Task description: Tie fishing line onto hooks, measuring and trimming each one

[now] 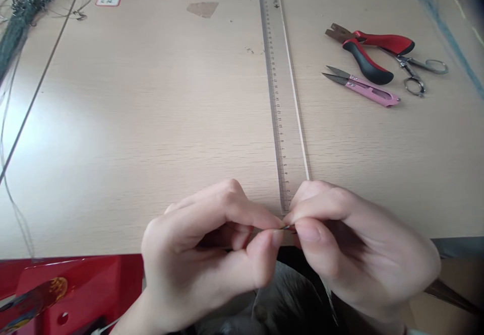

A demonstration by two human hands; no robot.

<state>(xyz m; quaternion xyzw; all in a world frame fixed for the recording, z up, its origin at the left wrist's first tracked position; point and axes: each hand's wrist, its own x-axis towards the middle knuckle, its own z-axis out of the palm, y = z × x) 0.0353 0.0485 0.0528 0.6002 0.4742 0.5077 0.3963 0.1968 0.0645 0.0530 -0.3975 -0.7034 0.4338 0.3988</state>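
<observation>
Both my hands are together at the near edge of the table, fingertips almost meeting. My left hand [212, 244] pinches a tiny, thin, dark wire-like piece [288, 227] between thumb and forefinger. On the other side, my right hand [348, 244] grips the same piece between thumb and forefinger. Most of it is covered by the fingertips, so its exact kind cannot be made out. Just beyond the hands lies a clear plastic ruler [285, 98], its low-numbered end beside my right knuckles.
At the right lie red-and-black pliers [368, 53], pink thread snips [363, 85] and small folding scissors [412, 70]. A blue strand bundle [442, 22] is farther right. A tangled grey-green bundle [28, 12] and a small label [108, 1] occupy the left. Below the edge is a red container [86, 284].
</observation>
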